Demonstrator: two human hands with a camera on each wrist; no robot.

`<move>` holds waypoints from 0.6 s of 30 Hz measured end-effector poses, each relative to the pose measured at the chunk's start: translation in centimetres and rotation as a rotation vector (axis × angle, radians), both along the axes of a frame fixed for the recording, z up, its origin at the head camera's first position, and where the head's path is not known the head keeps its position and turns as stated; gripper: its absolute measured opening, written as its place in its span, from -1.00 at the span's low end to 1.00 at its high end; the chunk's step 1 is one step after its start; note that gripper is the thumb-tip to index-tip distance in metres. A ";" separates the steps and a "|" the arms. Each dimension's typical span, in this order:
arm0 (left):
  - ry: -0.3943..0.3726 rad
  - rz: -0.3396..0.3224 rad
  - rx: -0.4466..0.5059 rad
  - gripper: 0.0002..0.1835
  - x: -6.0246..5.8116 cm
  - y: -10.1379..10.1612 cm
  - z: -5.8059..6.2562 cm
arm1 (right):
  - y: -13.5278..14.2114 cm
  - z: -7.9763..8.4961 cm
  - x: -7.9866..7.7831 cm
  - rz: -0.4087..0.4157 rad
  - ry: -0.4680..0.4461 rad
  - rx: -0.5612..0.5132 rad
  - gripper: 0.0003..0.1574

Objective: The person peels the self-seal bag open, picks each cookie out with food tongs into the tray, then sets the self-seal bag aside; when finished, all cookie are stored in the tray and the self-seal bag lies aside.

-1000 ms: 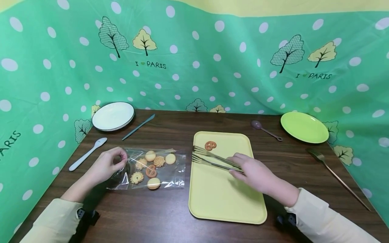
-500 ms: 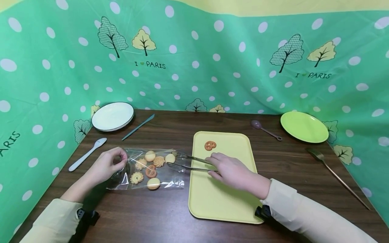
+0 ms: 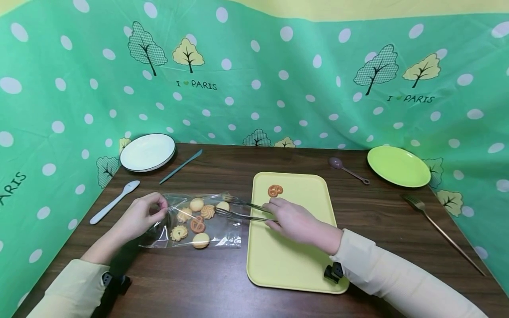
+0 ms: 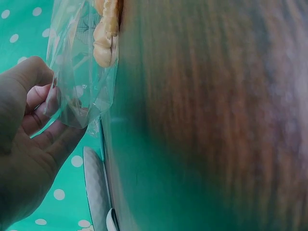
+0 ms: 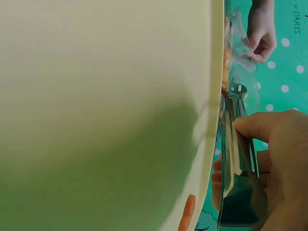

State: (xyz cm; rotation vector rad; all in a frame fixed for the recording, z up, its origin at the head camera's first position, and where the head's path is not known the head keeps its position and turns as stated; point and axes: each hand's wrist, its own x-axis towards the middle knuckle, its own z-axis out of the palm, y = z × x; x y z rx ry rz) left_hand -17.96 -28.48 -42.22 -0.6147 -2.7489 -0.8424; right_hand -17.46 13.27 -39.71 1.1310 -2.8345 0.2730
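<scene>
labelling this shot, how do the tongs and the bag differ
The tongs are shiny, opaque metal; the bag is see-through plastic. The tongs have two slim, fork-ended arms, while the bag is broad and roughly rectangular. The bag visibly contains cookies; whether the tongs grip one is unclear. Both are held: the tongs by the right hand, the bag by the left hand.

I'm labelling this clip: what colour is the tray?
The tray is pale yellow, clearest in the head view.

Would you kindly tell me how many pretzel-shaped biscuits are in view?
2: one pretzel-shaped biscuit on the yellow tray, another pretzel-shaped biscuit inside the clear bag. Others may be hidden.
</scene>
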 end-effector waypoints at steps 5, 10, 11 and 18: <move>0.012 0.003 -0.006 -0.80 0.0 0.0 -0.1 | 0.0 -0.3 0.0 0.019 0.009 -0.013 -0.52; 0.020 -0.002 -0.003 -0.79 0.0 -0.1 -0.2 | 0.0 -0.4 0.2 0.019 0.013 -0.030 -0.54; 0.019 -0.002 -0.001 -0.79 0.0 -0.1 -0.2 | 0.1 -0.4 0.2 0.018 0.012 -0.032 -0.54; 0.016 -0.004 0.004 -0.82 0.0 0.0 -0.1 | 0.7 0.4 0.8 0.002 0.007 -0.058 -0.53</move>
